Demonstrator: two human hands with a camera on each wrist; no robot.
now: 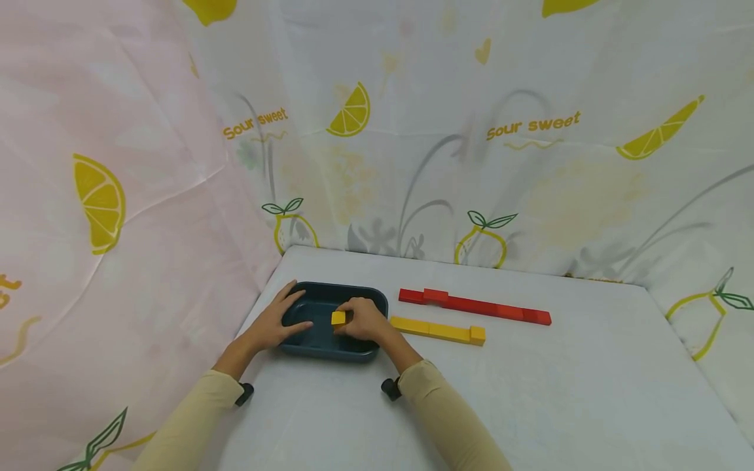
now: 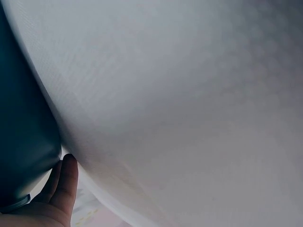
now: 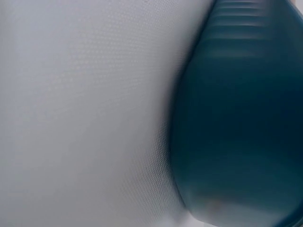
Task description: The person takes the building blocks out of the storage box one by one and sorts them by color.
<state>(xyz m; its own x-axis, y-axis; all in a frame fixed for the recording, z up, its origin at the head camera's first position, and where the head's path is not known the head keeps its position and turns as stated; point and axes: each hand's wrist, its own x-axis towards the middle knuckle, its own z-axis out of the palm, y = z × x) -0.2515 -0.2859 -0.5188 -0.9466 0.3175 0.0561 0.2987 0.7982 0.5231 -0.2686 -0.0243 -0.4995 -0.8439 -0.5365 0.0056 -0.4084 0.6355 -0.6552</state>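
Near the table's (image 1: 530, 392) back-left corner, right hand (image 1: 365, 319) pinches yellow block (image 1: 338, 318) over dark tray (image 1: 353, 296), left hand (image 1: 277, 322) w/ straight fingers steadying its rim; yellow row (image 1: 438, 330) & red row (image 1: 474, 305) already laid beside it.

A white table (image 1: 530, 392) carries a dark blue tray (image 1: 321, 352) near its back left corner. Just right of the tray lies a row of yellow blocks (image 1: 438, 330), and behind that, a longer row of red blocks (image 1: 474, 305).

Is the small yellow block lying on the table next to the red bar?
No, the right hand holds the small yellow block over the dark blue tray.
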